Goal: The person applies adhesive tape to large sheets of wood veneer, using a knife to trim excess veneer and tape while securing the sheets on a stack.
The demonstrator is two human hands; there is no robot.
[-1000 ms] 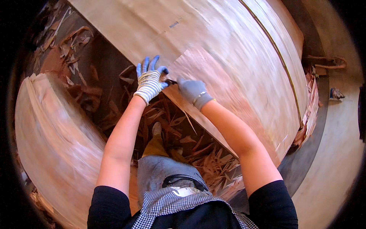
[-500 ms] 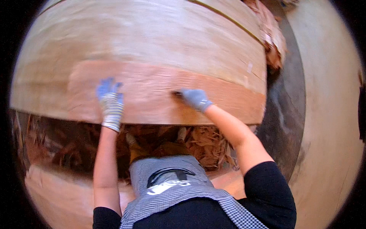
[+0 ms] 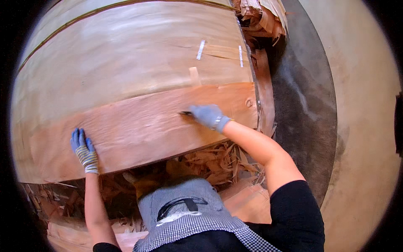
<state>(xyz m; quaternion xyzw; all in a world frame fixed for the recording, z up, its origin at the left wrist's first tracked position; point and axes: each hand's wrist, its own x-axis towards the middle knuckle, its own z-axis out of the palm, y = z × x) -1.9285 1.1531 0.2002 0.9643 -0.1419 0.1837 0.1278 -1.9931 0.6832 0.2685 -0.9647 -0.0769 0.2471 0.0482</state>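
A reddish-brown strip of wood veneer (image 3: 138,122) lies along the near side of a wide stack covered by a paler veneer sheet (image 3: 126,59). My left hand (image 3: 85,152), in a blue-and-striped work glove, rests flat on the strip near its left part, fingers stretched out. In its grey-blue glove, my right hand (image 3: 206,116) is closed round a small dark knife (image 3: 185,113), whose tip points left over the strip. The knife's handle is mostly hidden in my fist, and the glove is slightly blurred.
Veneer scraps (image 3: 220,161) pile up below the stack's near edge, by my legs. White tape pieces (image 3: 200,49) mark the pale sheet. A bundle of torn veneer (image 3: 262,19) sits beyond the far right corner. Dark floor (image 3: 302,92) runs along the right.
My view has shifted, and the stack appears turned with its right edge farther left. My left hand sits farther left on the strip. My right hand still holds the knife over it.
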